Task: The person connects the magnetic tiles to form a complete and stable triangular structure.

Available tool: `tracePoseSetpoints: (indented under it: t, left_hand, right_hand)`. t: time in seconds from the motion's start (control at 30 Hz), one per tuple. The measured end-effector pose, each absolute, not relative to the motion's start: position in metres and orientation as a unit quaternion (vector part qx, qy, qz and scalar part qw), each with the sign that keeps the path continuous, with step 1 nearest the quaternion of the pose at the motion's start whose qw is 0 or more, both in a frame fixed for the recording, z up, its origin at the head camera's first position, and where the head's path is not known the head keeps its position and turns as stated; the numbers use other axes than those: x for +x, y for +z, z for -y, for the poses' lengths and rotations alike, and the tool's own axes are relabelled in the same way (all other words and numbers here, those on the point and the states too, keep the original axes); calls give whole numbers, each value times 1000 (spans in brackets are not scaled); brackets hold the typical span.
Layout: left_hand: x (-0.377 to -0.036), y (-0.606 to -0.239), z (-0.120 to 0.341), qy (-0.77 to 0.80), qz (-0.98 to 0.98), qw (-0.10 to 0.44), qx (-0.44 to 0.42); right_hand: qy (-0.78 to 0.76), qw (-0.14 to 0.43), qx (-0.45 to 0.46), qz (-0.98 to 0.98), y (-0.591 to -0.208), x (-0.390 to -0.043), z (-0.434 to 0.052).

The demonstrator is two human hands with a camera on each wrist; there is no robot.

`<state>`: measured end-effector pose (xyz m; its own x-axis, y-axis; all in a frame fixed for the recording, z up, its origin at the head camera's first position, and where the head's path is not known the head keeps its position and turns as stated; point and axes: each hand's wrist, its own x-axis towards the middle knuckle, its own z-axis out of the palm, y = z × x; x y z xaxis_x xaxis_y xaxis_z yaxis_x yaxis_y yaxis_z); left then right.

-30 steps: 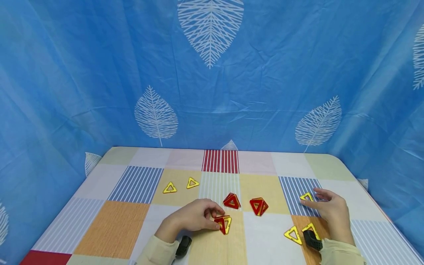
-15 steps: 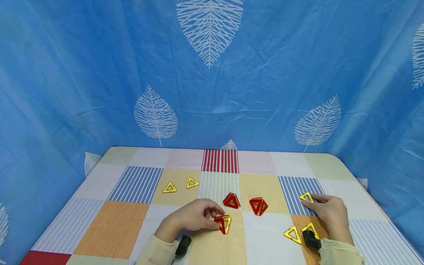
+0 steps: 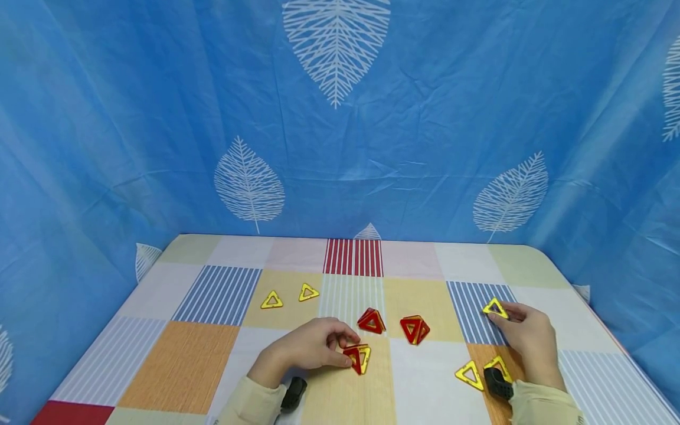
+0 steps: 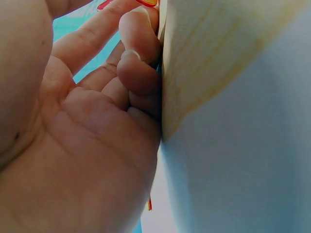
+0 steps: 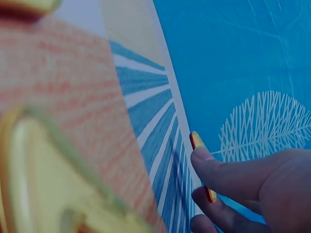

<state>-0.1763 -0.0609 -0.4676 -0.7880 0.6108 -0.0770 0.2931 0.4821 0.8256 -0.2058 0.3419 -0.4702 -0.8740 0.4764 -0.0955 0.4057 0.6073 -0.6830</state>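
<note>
My left hand (image 3: 319, 345) rests low over the table, holding a small build of red and yellow magnetic triangle tiles (image 3: 364, 361) between thumb and index finger. In the left wrist view only a sliver of the tiles (image 4: 147, 2) shows past the fingers. On the right, my right hand (image 3: 531, 336) pinches a yellow magnetic triangle tile (image 3: 495, 301) by its edge, raised off the blue-striped square. Thumb and fingers clasp this tile (image 5: 197, 140) edge-on in the right wrist view.
Two red tile builds, one left (image 3: 364, 322) and one right (image 3: 406, 321), stand mid-table. Two yellow triangles (image 3: 265, 306) lie at the back left. Two more yellow triangles (image 3: 471, 383) lie by the right wrist. A blue leaf-print curtain (image 3: 398, 147) rises behind the table.
The right hand's fingers closed on the yellow triangle tile on the striped square and lifted it slightly. The left hand and its tiles have stayed put.
</note>
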Motion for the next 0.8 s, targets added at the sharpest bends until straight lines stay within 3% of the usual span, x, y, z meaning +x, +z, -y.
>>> tracePoseSetpoints:
  t: [0.8]
  left_hand:
    - [-177,-468,60,444,-835,189,263]
  right_hand:
    - [405,93,-214,884,-464,-204,-331]
